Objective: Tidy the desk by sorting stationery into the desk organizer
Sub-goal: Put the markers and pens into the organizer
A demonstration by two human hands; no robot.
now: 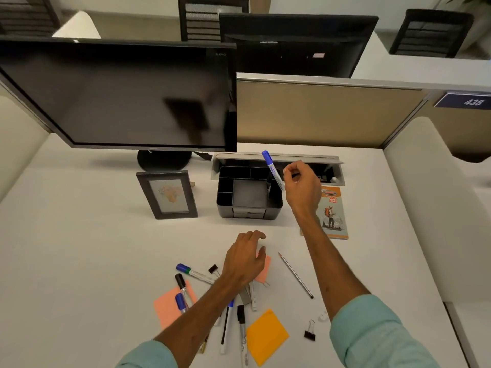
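Blue is the cap of the marker that the right hand pinches by its lower end, above the right back corner of the black desk organizer. Its long axis is tilted: the cap points up and to the left, away from the person, and the white body goes down to the right into the fingers. The printing on the body is too small to read. The right arm is stretched forward over the white counter, with the wrist bent and the hand curled.

On the partition at the right, a dark blue plate reads "438". The booklet just right of the organizer shows a drawn hiker; its logo I cannot read.

The left hand is lower and nearer, palm down, fingers loosely spread and holding nothing, above a pink sticky note. Around its wrist lie several markers, an orange sticky note and a binder clip. A pencil lies diagonally, its tip pointing up and left.
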